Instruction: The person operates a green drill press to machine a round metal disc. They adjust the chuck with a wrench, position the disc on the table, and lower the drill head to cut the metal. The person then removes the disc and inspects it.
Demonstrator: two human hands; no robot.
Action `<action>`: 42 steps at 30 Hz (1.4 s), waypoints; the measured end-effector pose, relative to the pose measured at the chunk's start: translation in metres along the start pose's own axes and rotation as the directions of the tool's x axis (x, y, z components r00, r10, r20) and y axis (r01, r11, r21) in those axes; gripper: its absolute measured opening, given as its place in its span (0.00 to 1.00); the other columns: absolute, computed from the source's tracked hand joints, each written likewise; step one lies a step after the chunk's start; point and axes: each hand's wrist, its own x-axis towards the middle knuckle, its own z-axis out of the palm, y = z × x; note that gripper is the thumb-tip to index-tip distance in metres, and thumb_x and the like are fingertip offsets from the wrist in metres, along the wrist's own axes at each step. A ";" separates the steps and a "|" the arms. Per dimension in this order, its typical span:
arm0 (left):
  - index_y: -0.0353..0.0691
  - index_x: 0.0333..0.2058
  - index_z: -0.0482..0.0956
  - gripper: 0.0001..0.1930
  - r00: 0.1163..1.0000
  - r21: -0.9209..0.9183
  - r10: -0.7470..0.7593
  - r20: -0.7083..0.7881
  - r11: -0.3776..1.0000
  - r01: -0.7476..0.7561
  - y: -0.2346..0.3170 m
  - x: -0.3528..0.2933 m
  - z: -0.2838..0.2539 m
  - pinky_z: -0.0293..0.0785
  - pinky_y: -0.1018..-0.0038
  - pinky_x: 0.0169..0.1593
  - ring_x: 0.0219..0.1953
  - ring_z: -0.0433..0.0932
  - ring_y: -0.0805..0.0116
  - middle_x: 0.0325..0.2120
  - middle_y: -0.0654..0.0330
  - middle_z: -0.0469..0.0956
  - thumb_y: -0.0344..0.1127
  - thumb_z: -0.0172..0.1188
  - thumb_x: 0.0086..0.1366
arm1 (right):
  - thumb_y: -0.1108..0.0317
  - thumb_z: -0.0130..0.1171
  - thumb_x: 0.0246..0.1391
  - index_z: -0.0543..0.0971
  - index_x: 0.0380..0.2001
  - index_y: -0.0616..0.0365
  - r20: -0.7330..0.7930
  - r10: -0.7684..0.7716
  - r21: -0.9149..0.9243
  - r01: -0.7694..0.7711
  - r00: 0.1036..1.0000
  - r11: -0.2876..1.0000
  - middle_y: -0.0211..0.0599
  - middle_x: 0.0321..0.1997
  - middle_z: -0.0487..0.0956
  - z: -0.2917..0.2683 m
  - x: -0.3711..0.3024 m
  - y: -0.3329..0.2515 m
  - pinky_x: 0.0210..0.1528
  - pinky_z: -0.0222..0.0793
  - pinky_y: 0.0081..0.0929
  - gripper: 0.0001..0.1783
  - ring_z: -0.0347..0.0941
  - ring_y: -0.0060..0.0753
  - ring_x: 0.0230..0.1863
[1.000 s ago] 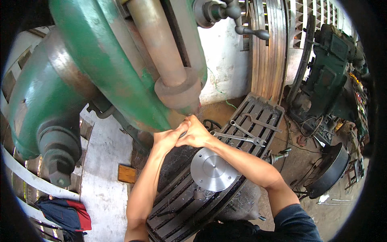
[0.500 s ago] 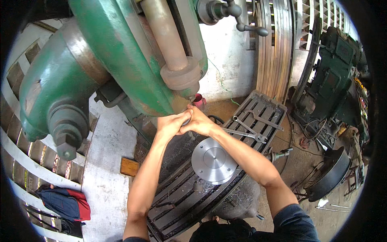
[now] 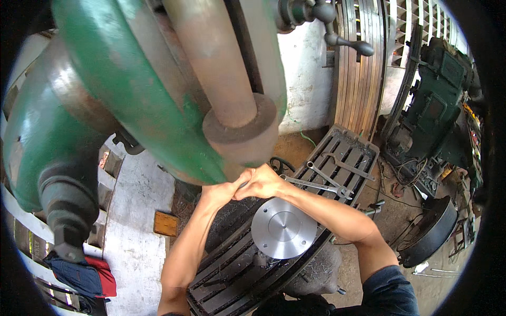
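Both my hands meet just below the lower end of the green machine head (image 3: 113,63), beneath its round spindle housing (image 3: 240,126). My left hand (image 3: 217,196) is closed, with its fingers wrapped in toward the spindle. Pressed against it, my right hand (image 3: 264,181) is closed too. A small grey edge shows between them; the rest of what they grip is hidden by the fingers. Below my right forearm, a round steel flange (image 3: 284,227) with bolt holes and a centre hole lies on the slotted machine table (image 3: 232,269).
Several wrenches, among them a long spanner (image 3: 316,185) and an open-ended wrench (image 3: 348,167), lie on the table's far end. A crank handle (image 3: 348,43) juts out at the upper right. Dark metal chips litter the slots. A yellow-brown box (image 3: 166,224) sits at the left.
My view has shifted closer to the machine head, which looms larger. Both hands stay closed together under the spindle, appearing lower in the picture. The flange and wrenches keep their places on the table.
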 end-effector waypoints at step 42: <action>0.35 0.48 0.72 0.15 0.918 -0.183 -0.377 -0.124 0.918 0.353 0.015 -0.295 -0.073 0.69 0.71 0.56 0.53 0.74 0.65 0.48 0.55 0.77 0.23 0.58 0.63 | 0.63 0.53 0.55 0.78 0.33 0.72 -0.803 0.244 -0.457 -0.825 0.544 0.333 0.55 0.29 0.80 -0.252 -0.259 0.046 0.38 0.71 0.43 0.17 0.79 0.55 0.35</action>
